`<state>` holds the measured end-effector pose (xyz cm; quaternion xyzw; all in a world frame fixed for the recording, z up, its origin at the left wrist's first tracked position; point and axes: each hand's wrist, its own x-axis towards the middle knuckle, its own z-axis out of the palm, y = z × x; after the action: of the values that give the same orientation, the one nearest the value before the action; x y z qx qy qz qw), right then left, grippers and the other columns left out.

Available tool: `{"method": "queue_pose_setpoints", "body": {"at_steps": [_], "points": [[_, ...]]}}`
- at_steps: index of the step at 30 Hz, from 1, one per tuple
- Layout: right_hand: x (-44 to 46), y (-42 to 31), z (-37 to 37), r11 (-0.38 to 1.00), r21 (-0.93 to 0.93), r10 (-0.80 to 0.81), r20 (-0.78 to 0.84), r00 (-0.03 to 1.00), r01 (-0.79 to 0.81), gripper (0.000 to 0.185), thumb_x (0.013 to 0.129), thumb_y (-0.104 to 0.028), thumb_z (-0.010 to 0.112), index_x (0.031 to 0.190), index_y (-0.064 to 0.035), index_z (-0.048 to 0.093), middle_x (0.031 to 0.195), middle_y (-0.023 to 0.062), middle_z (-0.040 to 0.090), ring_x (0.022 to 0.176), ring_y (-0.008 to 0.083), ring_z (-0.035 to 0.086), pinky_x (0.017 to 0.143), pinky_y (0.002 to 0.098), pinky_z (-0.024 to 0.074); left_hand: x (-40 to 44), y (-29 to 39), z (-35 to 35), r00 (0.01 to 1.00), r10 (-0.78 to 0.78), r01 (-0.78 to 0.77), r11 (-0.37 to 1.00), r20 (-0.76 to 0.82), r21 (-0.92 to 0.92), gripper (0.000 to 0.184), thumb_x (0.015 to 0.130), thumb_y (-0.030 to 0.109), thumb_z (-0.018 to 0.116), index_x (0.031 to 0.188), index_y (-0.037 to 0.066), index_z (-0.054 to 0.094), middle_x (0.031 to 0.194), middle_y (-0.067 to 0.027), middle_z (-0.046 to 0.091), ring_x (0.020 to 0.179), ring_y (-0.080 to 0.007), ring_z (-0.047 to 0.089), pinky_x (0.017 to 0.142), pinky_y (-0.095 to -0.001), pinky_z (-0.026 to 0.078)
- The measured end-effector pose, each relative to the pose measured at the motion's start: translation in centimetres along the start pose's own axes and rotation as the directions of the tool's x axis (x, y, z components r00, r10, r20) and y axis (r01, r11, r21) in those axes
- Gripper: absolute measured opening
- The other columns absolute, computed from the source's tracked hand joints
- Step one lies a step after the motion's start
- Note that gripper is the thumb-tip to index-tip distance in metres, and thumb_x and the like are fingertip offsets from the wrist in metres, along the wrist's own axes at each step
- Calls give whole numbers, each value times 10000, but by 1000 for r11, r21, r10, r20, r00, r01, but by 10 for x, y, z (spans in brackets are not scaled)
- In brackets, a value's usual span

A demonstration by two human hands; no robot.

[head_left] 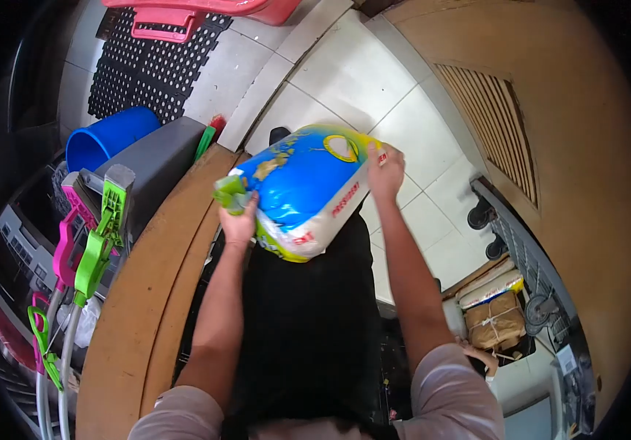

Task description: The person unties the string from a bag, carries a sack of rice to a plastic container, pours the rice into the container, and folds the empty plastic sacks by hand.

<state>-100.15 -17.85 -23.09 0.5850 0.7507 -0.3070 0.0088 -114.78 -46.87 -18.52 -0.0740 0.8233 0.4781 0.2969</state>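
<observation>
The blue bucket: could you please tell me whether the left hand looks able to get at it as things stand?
Probably not: the left hand is taken up gripping the PRESIDENT bag, and the wooden panel and grey bin appear to lie between it and the blue bucket.

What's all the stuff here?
bag: one, blue, white, yellow, between hands
tub: one, pink, top
mat: one, black, upper left
bucket: one, blue, left
bin: one, grey, beside bucket
handles: two, pink and green, left
boards: two, brown, left of lap
vent: one, brown, upper right
tiles: several, white, beyond bag
wheels: several, dark, right
parcel: one, brown, lower right
lap: one, black-clothed, below bag
left hand, right hand: one each, holding bag
</observation>
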Motion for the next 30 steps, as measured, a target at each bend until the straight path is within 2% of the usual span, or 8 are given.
{"method": "queue_pose_setpoints", "body": {"at_steps": [2, 4, 6, 10, 11, 16, 24, 30], "points": [[34, 97, 57, 963, -209, 203, 133, 970, -173, 679, 938, -550, 563, 1201, 76, 584, 1205, 263, 602, 1155, 411, 547, 995, 472, 447, 23, -4, -17, 995, 45, -34, 992, -89, 122, 254, 843, 197, 799, 943, -10, 692, 882, -65, 712, 780, -159, 660, 750, -329, 523], [51, 108, 88, 925, -301, 311, 255, 916, -231, 769, 941, -606, 516, 1225, 108, 551, 1231, 274, 582, 1179, 411, 528, 1013, 470, 436, 39, -12, -23, 991, 55, -33, 985, -125, 170, 227, 845, 185, 791, 911, 1, 676, 865, -55, 694, 772, -158, 643, 732, -325, 512], [42, 116, 111, 945, -251, 229, 45, 972, -211, 848, 936, -661, 460, 1211, 138, 532, 1216, 286, 582, 1164, 416, 529, 1030, 467, 415, 42, -18, -28, 987, 40, -2, 972, -156, 237, 206, 847, 174, 783, 879, 11, 661, 847, -44, 676, 765, -157, 626, 715, -321, 501], [66, 115, 106, 946, -291, 192, 138, 972, -146, 644, 934, -522, 515, 1003, 109, 624, 1099, 288, 625, 1133, 415, 537, 1016, 465, 416, 47, -21, -23, 961, 54, 6, 977, -271, 215, 240, 843, 214, 787, 853, 2, 674, 818, -42, 686, 734, -151, 625, 697, -323, 497], [62, 107, 108, 961, -197, 204, 23, 979, -196, 559, 904, -443, 540, 939, 105, 642, 1073, 277, 632, 1129, 411, 535, 1006, 470, 422, 49, -21, -25, 965, 48, 6, 979, -259, 202, 246, 843, 219, 789, 854, 2, 673, 818, -43, 685, 731, -153, 623, 700, -323, 498], [62, 109, 118, 979, -117, 152, -115, 982, -165, 530, 825, -382, 585, 1010, 111, 639, 1040, 282, 647, 1048, 421, 589, 958, 486, 468, 51, -20, -25, 960, 71, -4, 971, -272, 240, 210, 842, 183, 780, 850, -5, 688, 808, -57, 702, 722, -161, 647, 692, -335, 511], [85, 80, 96, 871, -104, 491, 142, 860, -480, 807, 771, -755, 642, 926, 36, 667, 970, 221, 699, 935, 361, 676, 876, 443, 521, 50, -27, -23, 953, 109, -48, 976, -283, 213, 220, 846, 191, 783, 866, 0, 676, 815, -56, 691, 719, -164, 636, 689, -335, 508], [105, 116, 103, 915, -201, 394, 260, 882, -349, 949, 791, -841, 476, 927, 69, 707, 978, 289, 699, 961, 424, 670, 920, 477, 500, 49, -25, -28, 960, -33, 71, 989, -280, 127, 211, 839, 180, 767, 912, 6, 672, 849, -57, 686, 756, -168, 635, 725, -339, 508]]}}
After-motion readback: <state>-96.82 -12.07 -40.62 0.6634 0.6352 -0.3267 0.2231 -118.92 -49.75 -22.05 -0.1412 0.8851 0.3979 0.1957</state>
